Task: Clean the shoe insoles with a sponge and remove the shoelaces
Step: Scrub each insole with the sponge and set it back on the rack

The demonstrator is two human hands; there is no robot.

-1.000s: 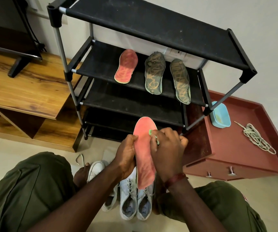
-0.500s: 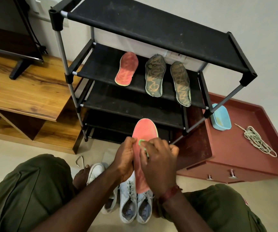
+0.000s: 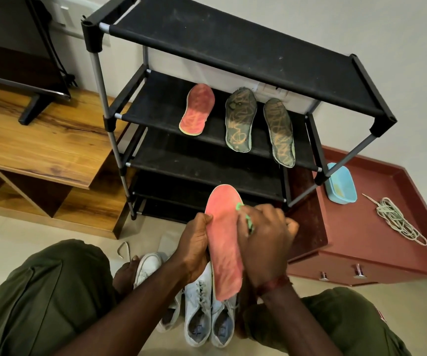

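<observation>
Head view: a salmon-pink foam insole (image 3: pixel 224 242), long and rounded at the toe, is held upright above the floor in front of a black fabric-shelved shoe rack (image 3: pixel 233 50). Its left edge is gripped by the left hand (image 3: pixel 194 250), thumb on the faintly streaked face. A thin green sponge (image 3: pixel 239 206) is clasped in the curled fingers of the right hand (image 3: pixel 266 242) and pressed to the insole's right edge near the toe; most of the sponge is hidden by the fingers. On the rack's second shelf, three more insoles are laid flat side by side: a matching pink insole (image 3: pixel 197 109) with a pale green rim, and two dark olive insoles (image 3: pixel 240 119) (image 3: pixel 279 132) marked with tan scribble-like wear. White lace-up sneakers (image 3: pixel 199 312) stand on the pale floor tiles below the hands, between olive-trousered knees. To the right, on a low red-brown counter (image 3: pixel 361 240) with a raised lip and metal drawer knobs, a pale blue plastic tub (image 3: pixel 341 186) is set near the rack's leg, and a loose bundle of off-white shoelaces (image 3: pixel 397 222) is piled apart from it. A wood-grain TV stand (image 3: pixel 40 140) is seen on the left.
</observation>
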